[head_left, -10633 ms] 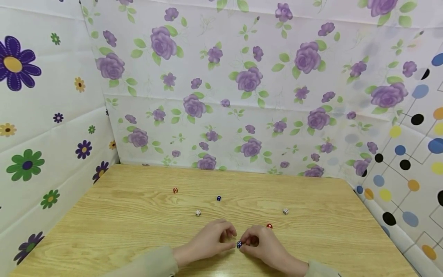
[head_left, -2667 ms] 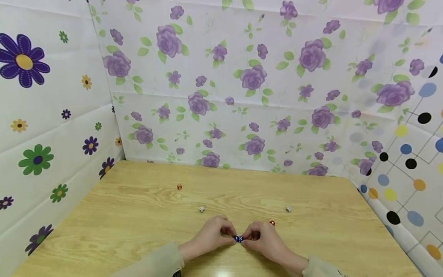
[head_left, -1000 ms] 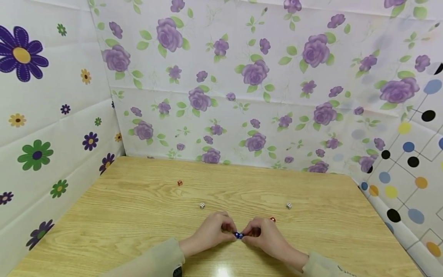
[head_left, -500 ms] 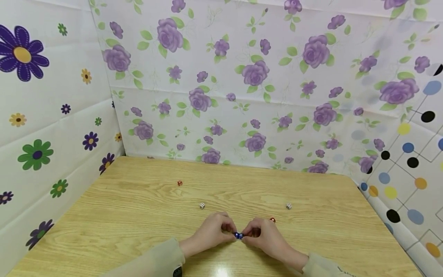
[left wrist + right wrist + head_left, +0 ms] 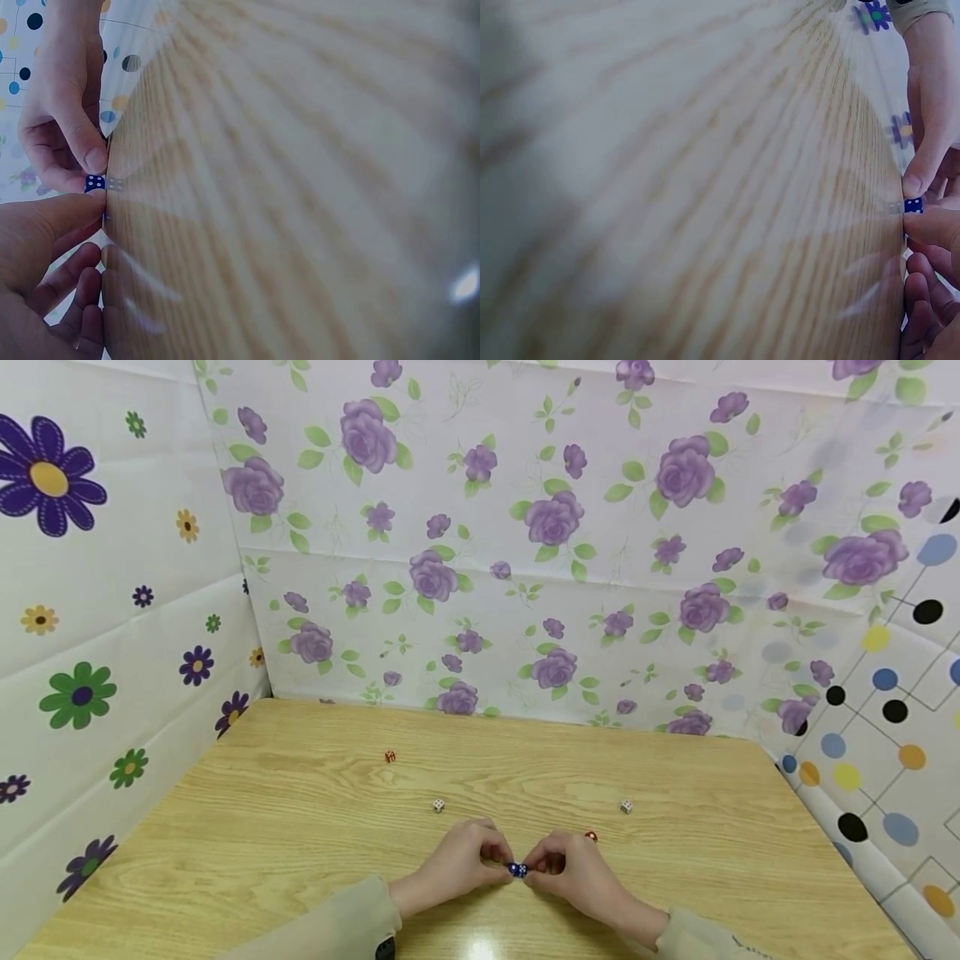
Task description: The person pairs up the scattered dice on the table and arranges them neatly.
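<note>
Two blue dice with white dots, a left one (image 5: pixel 513 868) and a right one (image 5: pixel 522 871), sit side by side near the front of the wooden table (image 5: pixel 315 827). My left hand (image 5: pixel 463 868) pinches the left die between thumb and fingers. From the other side, my right hand (image 5: pixel 576 878) holds the right die the same way. In the left wrist view a blue die (image 5: pixel 94 183) shows at table level between the two thumbs, reflected in the glossy top. The right wrist view has a blue die (image 5: pixel 913 205) between the thumbs too.
A red die (image 5: pixel 390 757) lies at the back left, and a white die (image 5: pixel 438 806) beyond my left hand. Another white die (image 5: pixel 626 807) is to the right. Just behind my right hand a second red die (image 5: pixel 592 837) is partly covered. Patterned cloth (image 5: pixel 480 610) walls the table.
The blue die that lay farther back on the table is now in my left hand, against the one in my right. Over the last second both hands stay still.
</note>
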Demonstrator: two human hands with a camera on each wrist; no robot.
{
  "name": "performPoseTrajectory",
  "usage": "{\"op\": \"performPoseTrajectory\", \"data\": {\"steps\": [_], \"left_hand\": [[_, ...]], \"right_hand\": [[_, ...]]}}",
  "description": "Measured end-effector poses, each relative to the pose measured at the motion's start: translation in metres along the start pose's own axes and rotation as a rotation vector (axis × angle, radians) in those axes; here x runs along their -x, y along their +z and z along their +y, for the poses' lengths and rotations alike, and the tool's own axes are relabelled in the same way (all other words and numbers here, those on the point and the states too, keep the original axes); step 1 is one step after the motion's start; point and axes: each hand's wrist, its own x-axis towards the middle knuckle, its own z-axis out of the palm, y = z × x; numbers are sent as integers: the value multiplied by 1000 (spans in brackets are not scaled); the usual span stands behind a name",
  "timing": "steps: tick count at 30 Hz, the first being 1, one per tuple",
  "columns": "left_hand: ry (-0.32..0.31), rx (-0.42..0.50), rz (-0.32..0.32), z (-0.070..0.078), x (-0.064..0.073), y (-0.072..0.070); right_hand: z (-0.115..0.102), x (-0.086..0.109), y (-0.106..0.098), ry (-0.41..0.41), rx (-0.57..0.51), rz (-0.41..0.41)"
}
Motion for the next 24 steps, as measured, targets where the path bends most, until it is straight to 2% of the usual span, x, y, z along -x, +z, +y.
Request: {"op": "performPoseTrajectory", "data": {"steps": [19, 22, 24], "left_hand": [[-25, -14, -15, 1, 0, -1], [-31, -19, -17, 1, 0, -1], [-27, -22, -17, 1, 0, -1]], "right_hand": [[0, 1, -2, 26, 5, 9], [-2, 0, -11, 6, 26, 43], [-3, -2, -20, -29, 75, 95]]}}
